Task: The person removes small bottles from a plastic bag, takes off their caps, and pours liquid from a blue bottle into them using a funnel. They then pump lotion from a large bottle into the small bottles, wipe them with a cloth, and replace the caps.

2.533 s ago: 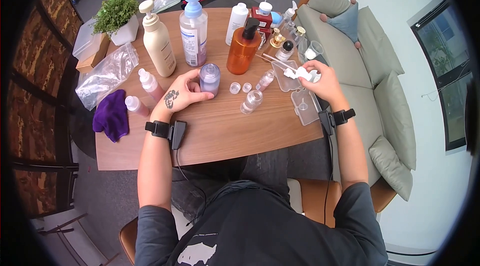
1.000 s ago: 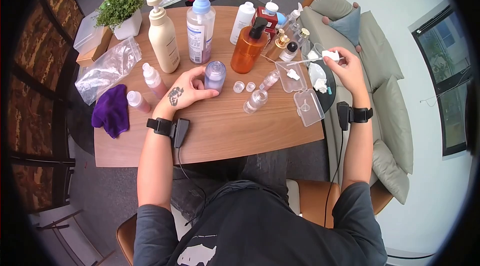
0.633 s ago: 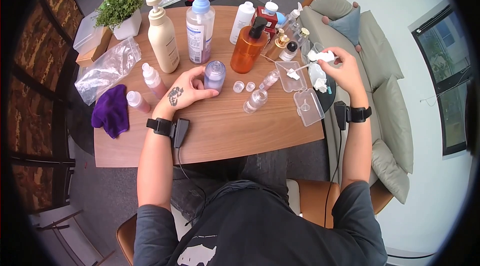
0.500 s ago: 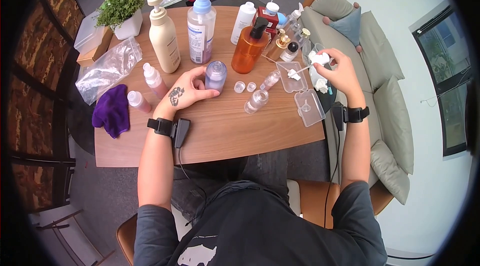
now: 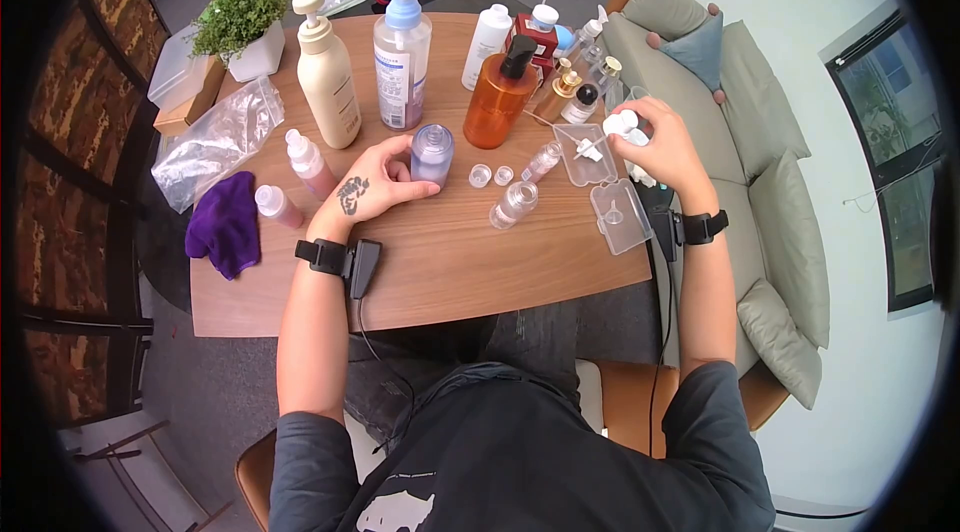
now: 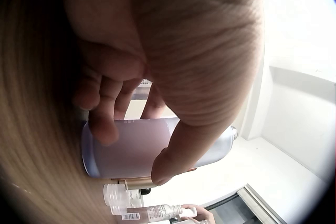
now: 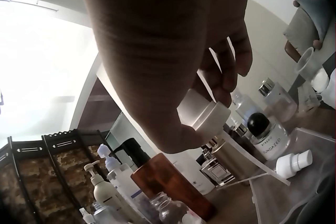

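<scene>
My left hand (image 5: 375, 182) grips a translucent bluish-purple bottle (image 5: 432, 157) that stands upright on the table with its neck uncapped. In the left wrist view, thumb and fingers lie on either side of this bottle (image 6: 134, 148). Over the table's right side, my right hand (image 5: 665, 147) pinches a white pump head (image 5: 622, 124). A thin dip tube (image 7: 257, 158) slants down from the pump head (image 7: 202, 113) in the right wrist view. Just below it, a smaller white spray head (image 7: 294, 164) lies in a clear plastic case (image 5: 575, 172).
Small clear jars (image 5: 480, 175) and an open clear bottle (image 5: 513, 204) sit mid-table. An amber pump bottle (image 5: 500, 102), a cream pump bottle (image 5: 328, 82) and a blue-topped pump bottle (image 5: 402, 62) stand behind. Pink bottles (image 5: 310, 164) and a purple cloth (image 5: 224, 224) lie left.
Over the last second my right hand has moved left from the table's right edge toward the clear case, carrying the white pump head. The left hand keeps its grip on the purple bottle.
</scene>
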`<state>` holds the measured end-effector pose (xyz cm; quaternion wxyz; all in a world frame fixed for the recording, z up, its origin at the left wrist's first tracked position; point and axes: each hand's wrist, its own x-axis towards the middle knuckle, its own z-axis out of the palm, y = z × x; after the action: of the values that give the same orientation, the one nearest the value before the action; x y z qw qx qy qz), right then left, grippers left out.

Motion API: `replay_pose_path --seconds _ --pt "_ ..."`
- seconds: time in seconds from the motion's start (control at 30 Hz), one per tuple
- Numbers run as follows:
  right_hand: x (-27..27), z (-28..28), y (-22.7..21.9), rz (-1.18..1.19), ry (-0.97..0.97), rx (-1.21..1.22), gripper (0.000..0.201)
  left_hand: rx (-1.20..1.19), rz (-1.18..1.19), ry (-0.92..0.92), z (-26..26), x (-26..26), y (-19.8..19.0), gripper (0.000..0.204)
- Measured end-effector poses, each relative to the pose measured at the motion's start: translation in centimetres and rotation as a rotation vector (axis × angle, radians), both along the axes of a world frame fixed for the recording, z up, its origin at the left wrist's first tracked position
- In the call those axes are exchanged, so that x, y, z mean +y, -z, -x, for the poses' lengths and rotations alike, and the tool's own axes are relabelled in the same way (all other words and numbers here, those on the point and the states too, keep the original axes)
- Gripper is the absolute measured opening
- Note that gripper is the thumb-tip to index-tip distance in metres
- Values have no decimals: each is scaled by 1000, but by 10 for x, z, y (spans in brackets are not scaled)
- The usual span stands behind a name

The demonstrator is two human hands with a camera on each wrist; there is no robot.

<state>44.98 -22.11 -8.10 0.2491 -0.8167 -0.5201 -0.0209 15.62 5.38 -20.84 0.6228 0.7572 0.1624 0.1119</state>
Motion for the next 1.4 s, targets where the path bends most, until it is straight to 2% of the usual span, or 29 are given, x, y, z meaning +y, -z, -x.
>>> replay_pose_path --seconds 0.63,0.93,1.03,1.13,1.23,1.27,1.4 --pt "-2 -7 7 11 45 5 35 -5 -1 -3 1 0 0 62" --pt "-11 -3 -18 -63 54 -1 31 -21 -1 3 -1 0 1 57" --pt "-16 -5 -36 -218 4 66 28 -5 -12 -14 1 -1 -1 55" --pt "-15 4 -55 -381 -153 367 28 19 -16 -26 1 -1 -3 54" --pt "-3 14 -65 -388 -225 377 29 30 -11 -21 1 0 -2 57" --pt "14 29 -72 -399 -286 451 29 24 -9 -19 1 1 -1 58" --pt "54 50 -79 -330 -446 382 30 -31 25 -14 2 1 2 61"
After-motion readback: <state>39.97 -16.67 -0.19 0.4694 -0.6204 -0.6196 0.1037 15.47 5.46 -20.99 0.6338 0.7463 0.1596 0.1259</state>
